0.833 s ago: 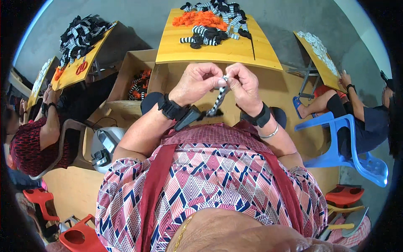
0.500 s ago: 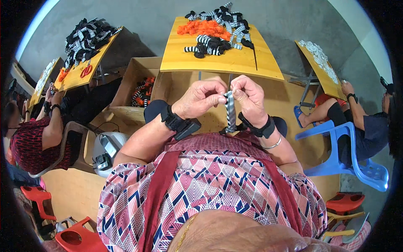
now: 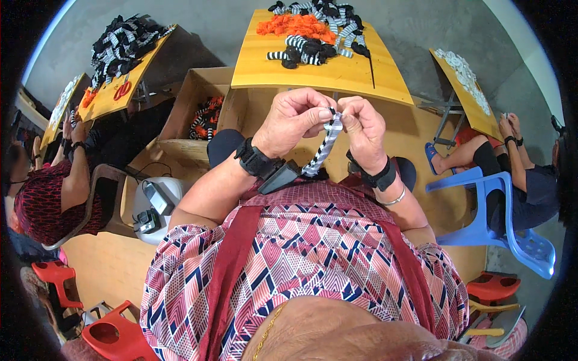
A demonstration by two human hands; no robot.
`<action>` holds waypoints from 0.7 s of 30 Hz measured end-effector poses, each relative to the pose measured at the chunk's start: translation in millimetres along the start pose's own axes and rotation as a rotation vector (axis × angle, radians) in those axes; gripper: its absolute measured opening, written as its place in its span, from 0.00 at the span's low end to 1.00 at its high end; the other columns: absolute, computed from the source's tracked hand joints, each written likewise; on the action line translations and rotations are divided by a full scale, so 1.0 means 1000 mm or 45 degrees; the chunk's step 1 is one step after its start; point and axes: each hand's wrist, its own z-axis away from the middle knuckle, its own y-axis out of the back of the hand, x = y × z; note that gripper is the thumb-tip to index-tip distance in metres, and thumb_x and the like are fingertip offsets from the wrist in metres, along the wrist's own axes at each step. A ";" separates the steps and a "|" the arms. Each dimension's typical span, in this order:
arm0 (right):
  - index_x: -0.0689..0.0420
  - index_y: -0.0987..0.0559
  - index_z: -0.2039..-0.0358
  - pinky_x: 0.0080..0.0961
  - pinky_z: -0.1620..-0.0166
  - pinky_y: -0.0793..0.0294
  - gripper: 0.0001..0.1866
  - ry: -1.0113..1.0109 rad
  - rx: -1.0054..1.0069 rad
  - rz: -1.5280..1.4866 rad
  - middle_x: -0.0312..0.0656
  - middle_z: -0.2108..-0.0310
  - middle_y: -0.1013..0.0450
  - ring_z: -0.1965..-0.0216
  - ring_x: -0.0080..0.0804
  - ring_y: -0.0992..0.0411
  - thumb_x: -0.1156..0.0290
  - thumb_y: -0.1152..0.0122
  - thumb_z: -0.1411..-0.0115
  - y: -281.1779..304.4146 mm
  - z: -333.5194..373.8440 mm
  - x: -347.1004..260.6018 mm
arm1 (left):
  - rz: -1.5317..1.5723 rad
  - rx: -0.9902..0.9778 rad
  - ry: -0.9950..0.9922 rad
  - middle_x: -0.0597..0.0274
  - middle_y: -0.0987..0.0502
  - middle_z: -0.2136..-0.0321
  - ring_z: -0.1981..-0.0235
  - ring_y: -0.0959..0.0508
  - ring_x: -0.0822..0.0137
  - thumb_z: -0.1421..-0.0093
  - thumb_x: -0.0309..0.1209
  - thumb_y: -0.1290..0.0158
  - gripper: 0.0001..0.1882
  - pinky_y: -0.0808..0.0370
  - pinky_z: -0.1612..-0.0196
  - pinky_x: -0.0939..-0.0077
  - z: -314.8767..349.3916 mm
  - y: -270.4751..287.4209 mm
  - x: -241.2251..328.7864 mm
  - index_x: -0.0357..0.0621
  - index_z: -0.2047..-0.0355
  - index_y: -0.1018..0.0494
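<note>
Left hand [image 3: 293, 120] and right hand [image 3: 365, 131] nearly meet just above the frame's centre, both closed in a pinch. Beyond them a yellow table [image 3: 307, 75] fills the top centre; a blue plastic chair [image 3: 533, 254] stands at the right, an open cardboard box [image 3: 183, 149] left of centre; an orange heap [image 3: 295, 26] lies on the table; smallest, a black-and-white striped strip [image 3: 323, 150] hangs mid-frame, its upper end gripped by both hands
</note>
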 end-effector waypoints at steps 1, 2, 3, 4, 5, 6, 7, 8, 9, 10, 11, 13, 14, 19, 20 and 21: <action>0.61 0.35 0.76 0.17 0.70 0.36 0.05 0.063 0.008 0.109 0.37 0.76 0.35 0.76 0.22 0.38 0.78 0.48 0.46 0.000 0.002 0.003 | 0.039 -0.009 0.053 0.66 0.29 0.72 0.82 0.38 0.84 0.45 0.24 0.51 0.01 0.43 0.82 0.91 0.002 0.001 -0.003 0.41 0.73 0.31; 0.62 0.35 0.76 0.17 0.70 0.36 0.05 0.066 -0.010 0.126 0.37 0.76 0.35 0.76 0.22 0.38 0.78 0.48 0.46 0.001 0.003 0.005 | 0.079 -0.018 0.106 0.67 0.29 0.72 0.82 0.38 0.84 0.45 0.25 0.51 0.01 0.43 0.82 0.91 0.003 0.003 -0.006 0.42 0.72 0.31; 0.62 0.35 0.76 0.17 0.70 0.36 0.06 0.068 -0.029 0.142 0.38 0.76 0.35 0.76 0.22 0.38 0.78 0.48 0.47 0.002 0.005 0.008 | 0.120 -0.027 0.159 0.68 0.29 0.73 0.83 0.38 0.84 0.45 0.25 0.51 0.01 0.43 0.82 0.91 0.004 0.006 -0.010 0.42 0.72 0.31; 0.62 0.35 0.76 0.17 0.71 0.36 0.06 0.070 -0.046 0.161 0.38 0.76 0.35 0.76 0.22 0.38 0.78 0.48 0.47 0.001 0.008 0.011 | 0.098 -0.056 0.174 0.69 0.29 0.73 0.83 0.38 0.84 0.44 0.26 0.51 0.01 0.43 0.82 0.91 0.005 0.008 -0.015 0.42 0.72 0.32; 0.61 0.34 0.76 0.17 0.71 0.36 0.05 0.073 -0.057 0.145 0.38 0.77 0.35 0.76 0.22 0.38 0.78 0.48 0.47 0.001 0.012 0.017 | 0.076 -0.085 0.189 0.70 0.30 0.74 0.83 0.39 0.84 0.44 0.26 0.51 0.02 0.44 0.83 0.91 0.005 0.011 -0.021 0.42 0.71 0.32; 0.61 0.34 0.76 0.17 0.71 0.36 0.04 0.048 -0.027 0.142 0.37 0.77 0.34 0.76 0.22 0.37 0.79 0.49 0.47 0.000 0.014 0.021 | 0.054 -0.115 0.205 0.71 0.30 0.74 0.83 0.39 0.84 0.44 0.26 0.51 0.02 0.44 0.83 0.90 0.005 0.015 -0.026 0.43 0.71 0.32; 0.61 0.33 0.76 0.18 0.72 0.35 0.04 0.024 0.001 0.137 0.37 0.78 0.34 0.77 0.22 0.37 0.79 0.49 0.48 -0.001 0.014 0.026 | -0.092 -0.226 0.197 0.73 0.32 0.76 0.81 0.38 0.86 0.43 0.28 0.51 0.04 0.41 0.80 0.91 0.001 0.023 -0.029 0.43 0.70 0.34; 0.61 0.33 0.76 0.18 0.72 0.35 0.03 0.000 0.030 0.133 0.37 0.78 0.34 0.77 0.22 0.36 0.79 0.49 0.48 -0.002 0.013 0.030 | -0.294 -0.199 0.065 0.74 0.33 0.75 0.77 0.36 0.85 0.43 0.28 0.52 0.04 0.37 0.76 0.91 -0.004 0.028 -0.040 0.42 0.70 0.35; 0.61 0.32 0.76 0.19 0.71 0.34 0.02 -0.016 0.036 0.077 0.37 0.78 0.32 0.77 0.22 0.35 0.79 0.49 0.48 0.000 0.011 0.036 | -0.198 -0.203 0.083 0.74 0.33 0.75 0.76 0.35 0.85 0.43 0.28 0.52 0.04 0.36 0.74 0.91 -0.003 0.031 -0.043 0.42 0.70 0.35; 0.61 0.32 0.76 0.19 0.71 0.33 0.02 0.053 0.025 0.115 0.38 0.78 0.31 0.76 0.22 0.34 0.80 0.49 0.48 -0.001 0.009 0.034 | -0.108 -0.204 0.094 0.74 0.33 0.75 0.74 0.35 0.84 0.43 0.28 0.52 0.04 0.35 0.72 0.91 -0.005 0.033 -0.041 0.42 0.69 0.35; 0.61 0.33 0.76 0.19 0.71 0.33 0.02 0.122 0.015 0.152 0.38 0.77 0.31 0.76 0.22 0.34 0.80 0.49 0.48 -0.003 0.005 0.030 | -0.200 -0.134 0.012 0.74 0.33 0.75 0.74 0.35 0.84 0.43 0.28 0.52 0.04 0.36 0.72 0.90 -0.007 0.034 -0.042 0.42 0.70 0.35; 0.62 0.32 0.75 0.18 0.72 0.32 0.02 0.213 -0.001 0.165 0.40 0.75 0.29 0.76 0.21 0.33 0.80 0.49 0.48 -0.004 -0.007 0.026 | -0.318 -0.021 -0.094 0.74 0.32 0.76 0.74 0.34 0.83 0.44 0.28 0.51 0.04 0.36 0.71 0.90 -0.015 0.040 -0.046 0.41 0.71 0.33; 0.63 0.32 0.75 0.16 0.72 0.31 0.01 0.115 -0.038 0.027 0.40 0.75 0.29 0.76 0.20 0.32 0.80 0.50 0.47 -0.003 -0.012 0.028 | -0.318 0.026 -0.119 0.73 0.31 0.76 0.74 0.34 0.83 0.44 0.27 0.50 0.04 0.36 0.71 0.89 -0.018 0.041 -0.049 0.41 0.71 0.33; 0.60 0.31 0.73 0.11 0.78 0.39 0.01 -0.369 -0.060 -0.806 0.37 0.73 0.29 0.81 0.14 0.40 0.77 0.50 0.45 -0.008 -0.001 0.040 | -0.406 0.093 -0.215 0.72 0.29 0.78 0.77 0.33 0.84 0.44 0.27 0.50 0.04 0.34 0.74 0.90 -0.014 0.050 -0.059 0.39 0.72 0.30; 0.60 0.31 0.73 0.10 0.79 0.41 0.02 -0.357 -0.047 -0.803 0.36 0.73 0.29 0.81 0.13 0.41 0.77 0.49 0.44 -0.008 -0.001 0.041 | -0.399 0.092 -0.227 0.72 0.29 0.78 0.77 0.33 0.84 0.44 0.27 0.50 0.04 0.34 0.74 0.90 -0.014 0.050 -0.060 0.39 0.72 0.30; 0.59 0.31 0.73 0.10 0.79 0.42 0.02 -0.345 -0.033 -0.799 0.36 0.72 0.30 0.82 0.13 0.42 0.76 0.49 0.44 -0.009 -0.004 0.041 | -0.393 0.091 -0.239 0.72 0.29 0.78 0.77 0.33 0.84 0.44 0.27 0.50 0.04 0.34 0.75 0.90 -0.016 0.049 -0.060 0.39 0.72 0.30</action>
